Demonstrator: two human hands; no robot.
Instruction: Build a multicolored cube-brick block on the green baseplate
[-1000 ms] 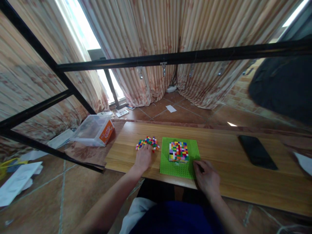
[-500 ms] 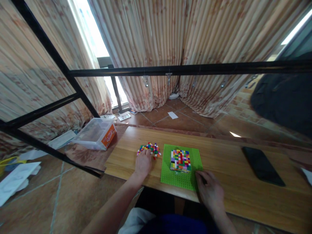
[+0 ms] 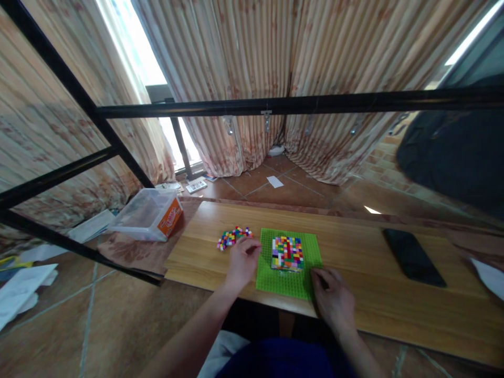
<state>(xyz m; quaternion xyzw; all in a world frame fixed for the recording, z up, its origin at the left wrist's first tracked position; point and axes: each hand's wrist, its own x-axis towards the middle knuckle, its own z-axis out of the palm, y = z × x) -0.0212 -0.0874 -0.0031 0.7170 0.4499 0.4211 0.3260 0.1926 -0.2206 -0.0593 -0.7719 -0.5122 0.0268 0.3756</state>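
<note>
A green studded baseplate (image 3: 265, 281) lies on the wooden table, bearing a square block of multicoloured toy bricks (image 3: 287, 253). My left hand (image 3: 241, 262) hovers by the baseplate's left edge, thumb and index finger pinched together. Whatever the pinch holds is too small to make out. Behind that hand lies a loose pile of small toy bricks (image 3: 226, 240), partly covered by the fingers. My right hand (image 3: 334, 299) rests at the baseplate's front right edge, its fingers curled closed on it; the fingertips overlap the green surface.
A black phone-like slab (image 3: 413, 257) lies on the table (image 3: 362, 252) to the right, with white paper (image 3: 488, 278) beyond it. A clear plastic box (image 3: 144, 212) with an orange label stands left of the table. A black metal frame bar (image 3: 220, 108) crosses in front of the curtains.
My left hand has moved right from the loose brick pile towards the baseplate, its fingers now pinched. The right hand stays at the baseplate's edge. The whole view has shifted slightly.
</note>
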